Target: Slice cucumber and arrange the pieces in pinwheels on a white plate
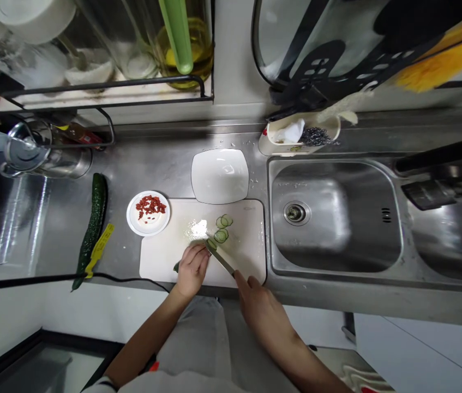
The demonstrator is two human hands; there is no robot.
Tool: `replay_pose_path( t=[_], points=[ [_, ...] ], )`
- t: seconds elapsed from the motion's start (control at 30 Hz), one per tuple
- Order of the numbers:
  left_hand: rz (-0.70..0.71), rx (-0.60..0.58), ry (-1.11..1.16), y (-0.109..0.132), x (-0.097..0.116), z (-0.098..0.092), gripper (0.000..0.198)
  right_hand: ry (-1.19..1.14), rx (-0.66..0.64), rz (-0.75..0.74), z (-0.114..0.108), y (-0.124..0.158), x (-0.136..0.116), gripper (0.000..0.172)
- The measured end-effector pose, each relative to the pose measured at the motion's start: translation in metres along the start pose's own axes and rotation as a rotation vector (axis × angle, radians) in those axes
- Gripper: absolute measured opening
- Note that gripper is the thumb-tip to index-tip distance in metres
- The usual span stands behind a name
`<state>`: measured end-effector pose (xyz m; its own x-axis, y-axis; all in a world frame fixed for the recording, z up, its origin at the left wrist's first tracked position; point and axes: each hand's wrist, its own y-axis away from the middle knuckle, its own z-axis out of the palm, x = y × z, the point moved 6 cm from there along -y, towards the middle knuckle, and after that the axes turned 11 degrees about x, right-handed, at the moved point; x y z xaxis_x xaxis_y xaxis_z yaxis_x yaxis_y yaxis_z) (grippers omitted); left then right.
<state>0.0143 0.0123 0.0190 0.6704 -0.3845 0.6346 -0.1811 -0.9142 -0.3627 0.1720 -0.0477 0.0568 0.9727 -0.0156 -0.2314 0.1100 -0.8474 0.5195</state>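
Observation:
My left hand (193, 266) is closed over a piece of cucumber (176, 267) on the white cutting board (157, 259); the fingers hide most of it. In my right hand (255, 297) is a knife (223, 261), its blade slanting up and left to the cucumber's cut end beside my left fingertips. Several thin cucumber slices (221, 236) lie on the board just beyond the blade. A white square dish (220, 177) stands at the board's far edge, with nothing in it. Overlapping the far left corner is a small white plate (131, 221) bearing chopped red pieces (150, 206).
A whole cucumber (96, 213) with a yellow tag (100, 250) lies to the left, near a black cable (51, 281). The steel sink (329, 218) and its faucet (439, 164) are at right. Behind stand a metal pot (59, 158), a jar rack (132, 90) and a sponge holder (283, 148).

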Motion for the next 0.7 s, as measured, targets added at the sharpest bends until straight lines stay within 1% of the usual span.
replay_pose_path(
  t=[0.4, 0.7],
  points=[
    [0.010, 0.014, -0.020, 0.0018, 0.0001, 0.0002, 0.017, -0.016, -0.067, 0.015, -0.0048, 0.0024, -0.0005, 0.050],
    [0.022, 0.018, -0.027, 0.0018, 0.0002, 0.0010, 0.016, 0.018, -0.089, -0.003, -0.0083, -0.0011, -0.0034, 0.048]
  ],
)
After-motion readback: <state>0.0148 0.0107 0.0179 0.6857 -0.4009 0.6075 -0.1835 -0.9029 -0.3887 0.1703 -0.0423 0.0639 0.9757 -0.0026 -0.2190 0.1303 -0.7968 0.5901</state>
